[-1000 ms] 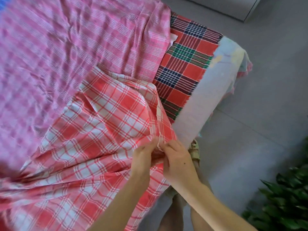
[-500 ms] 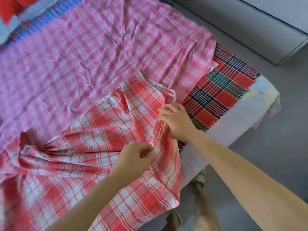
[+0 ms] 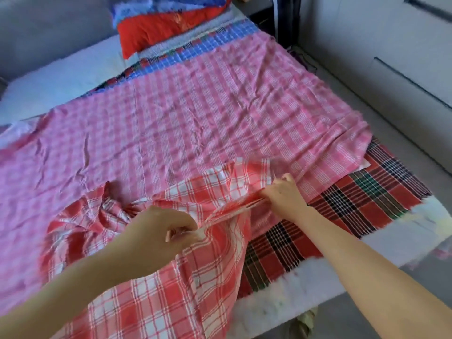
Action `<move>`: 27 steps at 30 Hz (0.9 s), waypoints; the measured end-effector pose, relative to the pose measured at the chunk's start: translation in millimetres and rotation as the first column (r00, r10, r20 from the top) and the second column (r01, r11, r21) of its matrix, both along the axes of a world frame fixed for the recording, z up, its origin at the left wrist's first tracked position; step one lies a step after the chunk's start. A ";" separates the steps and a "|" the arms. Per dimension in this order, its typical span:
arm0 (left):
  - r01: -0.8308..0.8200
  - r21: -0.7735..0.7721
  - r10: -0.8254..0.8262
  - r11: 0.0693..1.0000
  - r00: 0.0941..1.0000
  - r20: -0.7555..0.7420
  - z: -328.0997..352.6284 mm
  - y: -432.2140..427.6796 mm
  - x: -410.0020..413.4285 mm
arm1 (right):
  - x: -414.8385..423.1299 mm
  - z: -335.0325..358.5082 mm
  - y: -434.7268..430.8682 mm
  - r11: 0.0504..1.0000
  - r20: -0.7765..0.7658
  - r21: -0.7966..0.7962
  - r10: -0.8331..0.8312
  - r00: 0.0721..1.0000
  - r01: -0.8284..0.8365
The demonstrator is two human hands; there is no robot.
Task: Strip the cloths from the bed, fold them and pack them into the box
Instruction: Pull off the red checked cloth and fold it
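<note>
Cloth [image 3: 151, 302] edge pinched in left hand [image 3: 159, 236], right hand [image 3: 285, 199] (fingers [image 3: 182, 222] curled), taut between

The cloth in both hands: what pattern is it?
Red-and-white plaid cloth, clearest in the head view.

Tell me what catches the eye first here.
The left hand and right hand pinch an edge of the red check cloth at the bed's near side. A pink cloth covers most of the bed behind it, a tartan cloth shows at the near right corner, a red pillow lies at the far end.
</note>
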State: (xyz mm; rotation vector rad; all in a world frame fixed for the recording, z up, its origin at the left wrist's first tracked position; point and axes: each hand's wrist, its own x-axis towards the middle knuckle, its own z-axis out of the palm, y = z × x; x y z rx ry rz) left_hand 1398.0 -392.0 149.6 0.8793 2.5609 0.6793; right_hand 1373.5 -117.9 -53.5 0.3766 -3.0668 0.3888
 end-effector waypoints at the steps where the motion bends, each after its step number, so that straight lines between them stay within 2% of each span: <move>1: 0.021 0.003 -0.020 1.000 0.999 -0.041 16.4 -7.7 -3.3 | -7.8 7.3 -3.9 1.000 -0.031 0.011 -0.002 1.000 0.002; 4: 0.058 -0.032 -0.063 0.998 0.980 -0.189 70.1 -33.9 -12.1 | -25.1 34.3 -23.3 1.000 -0.108 0.023 0.003 0.994 -0.001; 7: 0.063 -0.078 -0.084 0.995 0.947 -0.309 118.4 -54.0 -27.1 | -37.4 61.3 -52.1 0.988 -0.105 -0.118 -0.112 0.988 0.100; 9: 0.052 -0.104 -0.085 0.993 0.930 -0.358 152.4 -66.8 -35.2 | -42.0 78.4 -77.7 0.966 -0.058 -0.210 -0.165 0.985 0.149; 11: 0.031 -0.120 -0.081 0.992 0.894 -0.440 190.9 -80.8 -38.4 | -46.1 101.2 -110.0 0.966 -0.012 -0.228 -0.130 0.991 0.123; 13: 0.007 -0.142 -0.083 0.990 0.837 -0.541 225.8 -92.0 -38.9 | -47.0 126.5 -141.5 0.963 0.066 -0.247 -0.095 0.993 0.109; 15: -0.025 -0.154 -0.077 0.988 0.778 -0.624 254.9 -102.7 -39.9 | -45.8 147.9 -166.7 0.929 0.128 -0.343 -0.101 0.987 0.140; 17: -0.110 -0.128 -0.006 0.986 0.734 -0.680 282.1 -115.8 -39.3 | -44.2 166.6 -187.0 0.862 0.170 -0.464 -0.138 0.976 0.203; 19: -0.198 -0.049 0.104 0.979 0.692 -0.715 307.3 -131.2 -39.4 | -44.2 183.5 -201.2 0.819 0.214 -0.506 -0.184 0.959 0.270; 23: -0.354 0.121 0.300 0.927 0.510 -0.806 370.5 -159.7 -32.0 | -49.5 224.4 -215.7 0.793 0.185 -0.501 -0.293 0.938 0.346; 25: -0.418 0.157 0.327 0.895 0.372 -0.869 408.4 -173.1 -27.8 | -52.1 251.6 -216.0 0.811 0.179 -0.457 -0.318 0.931 0.365; 27: -0.460 0.197 0.335 0.866 0.238 -0.912 442.9 -190.9 -25.0 | -54.6 273.8 -209.7 0.783 0.170 -0.492 -0.342 0.924 0.380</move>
